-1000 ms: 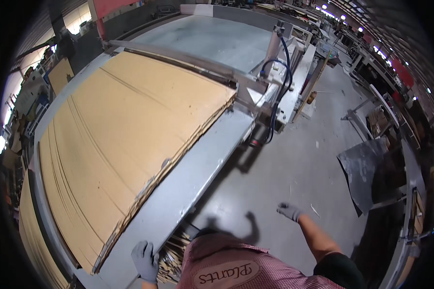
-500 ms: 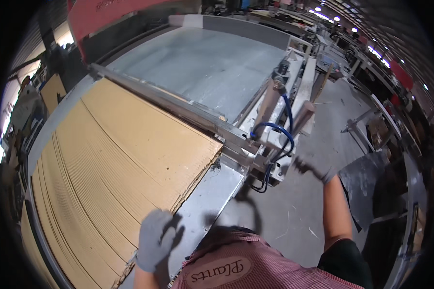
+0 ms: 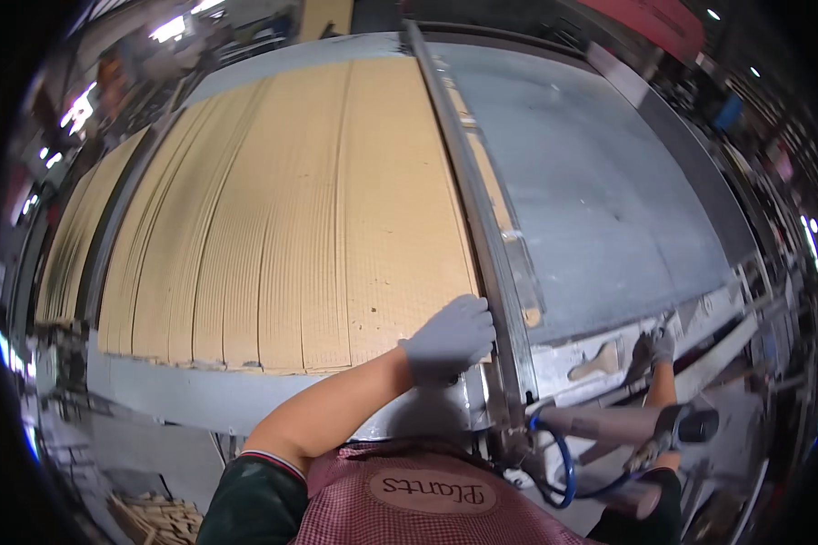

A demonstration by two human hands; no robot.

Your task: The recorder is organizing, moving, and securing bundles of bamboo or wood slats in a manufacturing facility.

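Note:
A wide tan board [image 3: 400, 182] with long parallel grooves lies on a grey metal table [image 3: 291, 400], its right edge along a metal crossbar [image 3: 468, 173]. At the board's front right corner is my left hand [image 3: 450, 341], in a grey glove, its fingers curled together beside the bar. What those fingers hold, if anything, is hidden. My right hand [image 3: 663, 343], also gloved, reaches far right to the front rail [image 3: 713, 313] of the grey-blue bed. Its fingers are bent at a small part on that rail, too small to name.
Between my arms, a grey cylinder [image 3: 600, 422] with a blue hose [image 3: 568, 472] juts out near the crossbar's end. Past the bar spreads the smooth grey-blue bed [image 3: 600, 200]. More grooved tan board [image 3: 82, 236] lies far left; scrap strips [image 3: 154, 518] are piled at lower left.
The view has swung left. My left hand has moved along the board's front edge to the crossbar. My right hand has come from beside the machine to the bed's front rail.

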